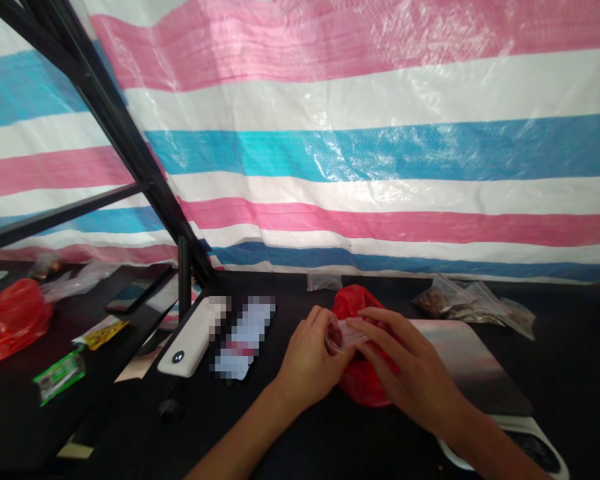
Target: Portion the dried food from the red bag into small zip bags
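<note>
Between both hands is a small clear plastic bag (350, 332), seen above a red plastic bag (363, 387) on the black table. My left hand (307, 353) is closed, its thumb and fingers curled round the clear bag's left side. My right hand (405, 360) comes in from the right, its fingertips pinching the other side of that bag. Some reddish colour shows through the clear plastic, but I cannot make out whether it is contents or the red bag behind. Beside my right hand lies a scale with a flat metal platform (480, 367), partly covered by the forearm.
Several clear bags with brownish contents (460, 303) lie at the back right. A flat clear bag (324, 281) rests near the striped sheet (380, 153). Left of my hands are a white power bank (190, 347) and a phone (245, 340). A black metal frame (130, 133) slants down at the left.
</note>
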Available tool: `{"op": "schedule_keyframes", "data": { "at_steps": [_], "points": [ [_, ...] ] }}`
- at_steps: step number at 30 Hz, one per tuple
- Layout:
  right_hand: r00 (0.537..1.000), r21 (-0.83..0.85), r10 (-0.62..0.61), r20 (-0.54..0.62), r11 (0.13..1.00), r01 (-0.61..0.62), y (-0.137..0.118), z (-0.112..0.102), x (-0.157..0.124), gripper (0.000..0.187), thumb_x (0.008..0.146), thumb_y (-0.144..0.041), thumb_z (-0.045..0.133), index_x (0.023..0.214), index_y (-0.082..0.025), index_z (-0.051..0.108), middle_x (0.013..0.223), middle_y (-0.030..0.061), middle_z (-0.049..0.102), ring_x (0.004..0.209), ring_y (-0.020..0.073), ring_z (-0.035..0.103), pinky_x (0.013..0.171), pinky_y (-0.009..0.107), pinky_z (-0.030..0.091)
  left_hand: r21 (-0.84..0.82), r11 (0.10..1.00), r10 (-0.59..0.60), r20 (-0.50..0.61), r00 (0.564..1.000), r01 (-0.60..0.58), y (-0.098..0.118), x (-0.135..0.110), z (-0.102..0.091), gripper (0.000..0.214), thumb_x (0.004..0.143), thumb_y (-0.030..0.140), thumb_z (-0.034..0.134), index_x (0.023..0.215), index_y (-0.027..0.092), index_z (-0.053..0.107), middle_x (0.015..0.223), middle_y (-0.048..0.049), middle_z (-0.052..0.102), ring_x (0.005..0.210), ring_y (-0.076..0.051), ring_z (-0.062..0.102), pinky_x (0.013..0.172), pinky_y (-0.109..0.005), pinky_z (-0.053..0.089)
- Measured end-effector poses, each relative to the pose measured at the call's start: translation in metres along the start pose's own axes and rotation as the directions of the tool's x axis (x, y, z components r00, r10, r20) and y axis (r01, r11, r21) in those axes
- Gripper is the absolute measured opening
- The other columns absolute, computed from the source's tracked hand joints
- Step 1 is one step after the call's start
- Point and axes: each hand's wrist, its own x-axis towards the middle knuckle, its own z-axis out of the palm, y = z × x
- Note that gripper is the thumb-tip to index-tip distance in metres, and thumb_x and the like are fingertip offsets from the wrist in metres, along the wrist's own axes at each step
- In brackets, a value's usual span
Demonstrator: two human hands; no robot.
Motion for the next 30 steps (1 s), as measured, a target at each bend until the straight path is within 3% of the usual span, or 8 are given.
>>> {"op": "schedule_keyframes", "data": {
  "at_steps": [4,7,11,14,16,21,26,30],
  "points": [
    [0.999,0.061,0.046,0.017,0.997,-0.046,0.001,-0.009,0.006,0.030,0.097,-0.020,0.052,0.126,-0.025,0.062,0.121,0.0115,0.065,0.110,0.0247,0.064,0.093,0.041,0.055,0.017,0.984,-0.175,-0.122,0.977,0.178,-0.005,0.003,-0.008,0.015,0.089,0.031,0.061,0.083,0.024,0.049,0.082,0.0001,0.060,0.074,-0.019,0.059,0.066,-0.028,0.037],
    [0.969,0.067,0.033,0.243,0.996,-0.051,0.002,-0.017,0.012,0.029,0.093,-0.019,0.054,0.121,-0.024,0.062,0.116,0.0109,0.066,0.104,0.0253,0.065,0.091,0.042,0.054,0.049,0.938,-0.333,-0.155,0.930,0.344,-0.009,0.008,-0.018,0.018,0.092,0.036,0.057,0.084,0.024,0.046,0.076,-0.0012,0.062,0.070,-0.021,0.062,0.064,-0.029,0.034],
    [0.881,-0.010,0.087,0.464,0.996,-0.093,0.002,-0.015,0.012,0.032,0.089,-0.015,0.054,0.118,-0.024,0.062,0.113,0.0098,0.066,0.102,0.0260,0.065,0.091,0.044,0.052,0.024,0.919,-0.389,-0.094,0.916,0.393,-0.008,0.008,-0.021,0.024,0.089,0.041,0.062,0.085,0.024,0.046,0.075,-0.0033,0.064,0.068,-0.023,0.063,0.061,-0.028,0.033],
    [0.864,-0.098,0.152,0.480,0.988,-0.119,0.003,-0.006,0.008,0.035,0.087,-0.013,0.053,0.119,-0.021,0.062,0.115,0.0115,0.066,0.101,0.0263,0.066,0.091,0.043,0.052,-0.078,0.921,-0.376,0.066,0.924,0.381,-0.003,0.001,-0.016,0.026,0.084,0.035,0.068,0.088,0.024,0.045,0.078,-0.0040,0.067,0.069,-0.022,0.064,0.060,-0.027,0.034],
    [0.865,-0.166,0.195,0.462,0.977,-0.132,0.004,-0.002,0.006,0.035,0.087,-0.014,0.053,0.120,-0.018,0.061,0.115,0.0136,0.066,0.098,0.0266,0.067,0.087,0.042,0.052,-0.104,0.929,-0.345,0.113,0.932,0.356,0.000,-0.003,-0.012,0.024,0.082,0.024,0.067,0.089,0.024,0.044,0.079,-0.0037,0.067,0.069,-0.021,0.064,0.059,-0.027,0.034],
    [0.824,-0.200,0.234,0.516,0.968,-0.150,0.005,0.001,0.003,0.032,0.092,-0.018,0.052,0.124,-0.018,0.058,0.116,0.0128,0.068,0.094,0.0264,0.069,0.080,0.039,0.053,-0.160,0.923,-0.339,0.097,0.936,0.351,0.001,-0.002,-0.009,0.028,0.077,0.005,0.061,0.086,0.024,0.042,0.077,-0.0001,0.062,0.068,-0.017,0.060,0.059,-0.025,0.036],
    [0.775,-0.216,0.286,0.564,0.957,-0.196,0.001,-0.004,0.005,0.033,0.090,-0.023,0.056,0.123,-0.018,0.059,0.116,0.0127,0.069,0.097,0.0301,0.070,0.081,0.042,0.053,-0.361,0.826,-0.426,0.102,0.899,0.433,0.002,0.007,-0.008,0.025,0.078,0.000,0.055,0.082,0.022,0.045,0.068,0.0061,0.051,0.061,-0.012,0.051,0.059,-0.022,0.037],
    [0.764,-0.199,0.296,0.574,0.955,-0.220,-0.001,-0.006,0.006,0.037,0.086,-0.022,0.058,0.123,-0.020,0.060,0.118,0.0118,0.068,0.099,0.0302,0.069,0.082,0.043,0.053,-0.450,0.758,-0.481,0.106,0.871,0.473,0.002,0.008,-0.009,0.022,0.079,0.001,0.052,0.081,0.022,0.046,0.064,0.0081,0.046,0.057,-0.010,0.046,0.057,-0.020,0.036]
  ]
}}
